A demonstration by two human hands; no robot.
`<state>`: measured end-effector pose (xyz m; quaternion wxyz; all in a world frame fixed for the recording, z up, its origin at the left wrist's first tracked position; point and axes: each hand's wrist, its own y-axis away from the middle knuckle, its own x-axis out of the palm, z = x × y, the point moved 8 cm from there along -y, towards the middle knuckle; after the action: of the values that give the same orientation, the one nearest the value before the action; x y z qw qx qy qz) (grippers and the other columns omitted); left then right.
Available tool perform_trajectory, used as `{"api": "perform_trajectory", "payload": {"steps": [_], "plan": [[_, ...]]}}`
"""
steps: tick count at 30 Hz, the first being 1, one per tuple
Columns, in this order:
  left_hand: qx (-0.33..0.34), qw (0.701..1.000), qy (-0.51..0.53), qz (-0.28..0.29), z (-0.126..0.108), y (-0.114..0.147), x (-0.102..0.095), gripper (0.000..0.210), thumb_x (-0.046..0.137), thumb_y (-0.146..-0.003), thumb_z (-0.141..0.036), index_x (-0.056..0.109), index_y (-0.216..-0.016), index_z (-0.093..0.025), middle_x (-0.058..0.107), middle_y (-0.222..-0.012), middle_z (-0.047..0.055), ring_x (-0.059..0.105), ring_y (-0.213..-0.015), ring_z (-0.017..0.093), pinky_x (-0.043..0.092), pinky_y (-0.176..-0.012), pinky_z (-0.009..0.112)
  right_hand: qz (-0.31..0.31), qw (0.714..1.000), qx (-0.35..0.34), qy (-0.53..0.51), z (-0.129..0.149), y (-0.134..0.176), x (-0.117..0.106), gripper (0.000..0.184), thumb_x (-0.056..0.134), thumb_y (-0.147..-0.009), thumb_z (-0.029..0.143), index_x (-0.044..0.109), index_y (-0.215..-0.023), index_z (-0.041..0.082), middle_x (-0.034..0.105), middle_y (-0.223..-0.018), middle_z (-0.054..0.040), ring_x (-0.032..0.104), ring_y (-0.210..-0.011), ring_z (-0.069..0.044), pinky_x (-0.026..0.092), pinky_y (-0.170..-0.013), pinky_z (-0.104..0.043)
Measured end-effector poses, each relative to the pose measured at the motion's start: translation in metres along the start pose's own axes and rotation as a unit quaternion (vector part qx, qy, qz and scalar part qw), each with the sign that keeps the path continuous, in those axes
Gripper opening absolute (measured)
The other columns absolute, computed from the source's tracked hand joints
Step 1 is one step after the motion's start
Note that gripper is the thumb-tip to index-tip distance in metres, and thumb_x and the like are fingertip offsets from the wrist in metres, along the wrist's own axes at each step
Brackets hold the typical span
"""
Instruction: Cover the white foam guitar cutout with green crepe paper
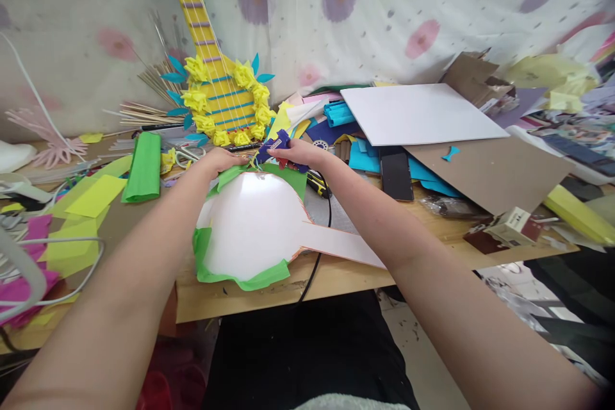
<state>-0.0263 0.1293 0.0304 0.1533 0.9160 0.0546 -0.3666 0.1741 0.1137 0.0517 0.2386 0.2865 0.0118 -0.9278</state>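
Note:
A white guitar-shaped board point(257, 224) lies flat on the table with its neck pointing right. Green crepe paper point(245, 278) wraps the lower rim, and more green paper shows along the far edge. At that far edge, my right hand point(302, 152) is closed round a dark blue hot glue gun point(275, 146), its nozzle directed left toward the rim. My left hand point(224, 160) is at the far left rim, fingers closed on the green crepe paper there; its fingertips are partly hidden. A black cord point(329, 205) runs past the board and over the table's front edge.
A finished yellow paper guitar point(223, 96) with yellow flowers leans against the curtain. A green crepe roll point(143, 168) and yellow sheets point(96, 196) lie left. A phone point(396, 174), white foam board point(420, 114) and cardboard point(500, 173) are right. A yellow cutter point(317, 184) lies behind the board.

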Motion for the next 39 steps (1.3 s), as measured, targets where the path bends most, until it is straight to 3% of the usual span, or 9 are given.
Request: {"api": "perform_trajectory", "payload": {"steps": [6,15,22,31,39], "plan": [[-0.026,0.999,0.017,-0.011,0.008,0.001,0.001,0.039,0.082,-0.049,-0.049,0.069,-0.068,-0.018,0.069,-0.071,0.007,0.065,-0.071,0.024,0.049,-0.060,0.033,0.007,1.000,0.009,0.001,-0.004,-0.003,0.001,0.044,0.061,-0.080,0.054,0.056,-0.060,0.015,0.059,-0.057,-0.0013,0.043,-0.047,-0.006,0.035,-0.045,-0.019],[-0.027,0.997,0.069,0.014,0.008,0.001,0.002,0.050,0.087,-0.036,-0.048,0.066,-0.068,-0.014,0.067,-0.062,0.007,0.062,-0.056,0.020,0.046,-0.051,0.030,0.010,1.000,0.020,0.019,-0.002,-0.006,0.003,0.041,0.061,-0.084,0.047,0.052,-0.059,0.015,0.058,-0.054,-0.0005,0.042,-0.043,-0.004,0.033,-0.041,-0.018],[-0.024,0.995,0.094,-0.013,0.006,0.007,-0.002,0.046,0.089,-0.036,-0.040,0.065,-0.066,-0.014,0.065,-0.058,0.003,0.060,-0.052,0.017,0.045,-0.047,0.027,0.003,1.000,0.016,0.013,-0.007,-0.006,0.000,0.043,0.063,-0.082,0.050,0.051,-0.059,0.015,0.058,-0.057,-0.0008,0.042,-0.043,-0.004,0.032,-0.040,-0.018],[-0.029,0.995,0.096,-0.005,0.011,0.001,0.001,0.045,0.087,-0.040,-0.041,0.067,-0.070,-0.013,0.068,-0.065,0.005,0.061,-0.054,0.017,0.046,-0.050,0.028,-0.002,0.999,0.023,-0.040,-0.023,-0.002,-0.007,0.040,0.064,-0.082,0.047,0.051,-0.060,0.016,0.057,-0.054,0.0004,0.042,-0.043,-0.004,0.034,-0.040,-0.016],[-0.030,0.995,0.097,0.003,0.010,0.005,0.001,0.041,0.086,-0.041,-0.040,0.065,-0.064,-0.014,0.064,-0.058,0.003,0.057,-0.048,0.016,0.045,-0.046,0.028,-0.021,0.999,0.010,-0.042,-0.040,-0.001,-0.016,0.041,0.061,-0.083,0.050,0.054,-0.061,0.016,0.059,-0.057,-0.0012,0.045,-0.044,-0.005,0.035,-0.040,-0.017]]}}
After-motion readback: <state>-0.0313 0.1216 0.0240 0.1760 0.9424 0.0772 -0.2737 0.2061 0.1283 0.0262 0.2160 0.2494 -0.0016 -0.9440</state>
